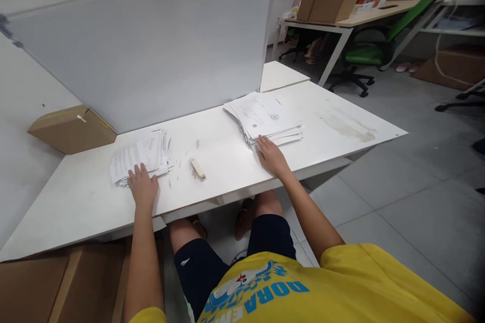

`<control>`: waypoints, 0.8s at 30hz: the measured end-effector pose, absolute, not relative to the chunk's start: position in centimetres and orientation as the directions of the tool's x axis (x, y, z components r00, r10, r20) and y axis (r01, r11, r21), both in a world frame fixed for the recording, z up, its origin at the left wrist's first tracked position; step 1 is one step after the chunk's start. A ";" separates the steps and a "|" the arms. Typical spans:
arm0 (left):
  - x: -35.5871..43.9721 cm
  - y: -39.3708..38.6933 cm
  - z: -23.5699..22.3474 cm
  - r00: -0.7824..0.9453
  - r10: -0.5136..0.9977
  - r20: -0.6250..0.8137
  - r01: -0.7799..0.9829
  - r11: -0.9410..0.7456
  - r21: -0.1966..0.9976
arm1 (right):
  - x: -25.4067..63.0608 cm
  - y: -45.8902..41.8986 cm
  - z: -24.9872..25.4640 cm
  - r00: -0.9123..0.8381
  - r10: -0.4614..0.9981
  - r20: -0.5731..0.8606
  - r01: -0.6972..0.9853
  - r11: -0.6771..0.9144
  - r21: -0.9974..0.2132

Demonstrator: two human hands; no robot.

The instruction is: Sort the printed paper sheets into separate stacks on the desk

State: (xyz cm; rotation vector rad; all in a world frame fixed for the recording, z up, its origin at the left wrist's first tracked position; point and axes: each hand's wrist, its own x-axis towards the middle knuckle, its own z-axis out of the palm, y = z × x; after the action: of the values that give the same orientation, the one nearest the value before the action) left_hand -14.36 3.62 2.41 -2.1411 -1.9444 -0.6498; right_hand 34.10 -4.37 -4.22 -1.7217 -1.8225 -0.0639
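Note:
My left hand (142, 185) rests at the near edge of a loose stack of printed papers (146, 154) on the left of the white table, fingers spread over the lowest sheets. My right hand (271, 156) lies at the near left corner of a thicker stack of papers (265, 116), its fingertips touching the edge and the fingers stretched out. A round stamp mark shows on that stack's top sheet. Between the two stacks lies a small cream-coloured stapler (197, 168), touched by neither hand.
A white panel (162, 50) stands along the table's back. At the far left is a cardboard box (74, 128); more cardboard (79, 282) stands below the table. To the right are a worn patch (348, 125) on the tabletop, a green chair (364, 54) and another desk with boxes.

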 end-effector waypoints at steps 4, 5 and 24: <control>-15.3 4.1 2.2 0.202 0.896 0.396 0.969 -0.241 0.051 | 34.2 -4.6 -4.4 0.073 0.862 0.502 0.922 0.134 -0.364; -15.1 4.0 2.1 0.186 0.902 0.390 0.975 -0.220 0.044 | 34.2 -4.7 -4.4 0.077 0.860 0.505 0.922 0.131 -0.364; -15.7 3.5 2.3 0.293 0.903 0.314 0.955 -0.295 -0.044 | 34.7 -5.6 -4.1 0.139 0.873 0.467 0.905 0.080 -0.418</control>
State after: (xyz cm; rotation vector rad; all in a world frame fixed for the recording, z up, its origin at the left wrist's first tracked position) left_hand -15.66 3.46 2.32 -2.3371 -1.7117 -0.3383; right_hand 34.68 -5.63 -4.09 -1.7720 -1.7137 -0.0620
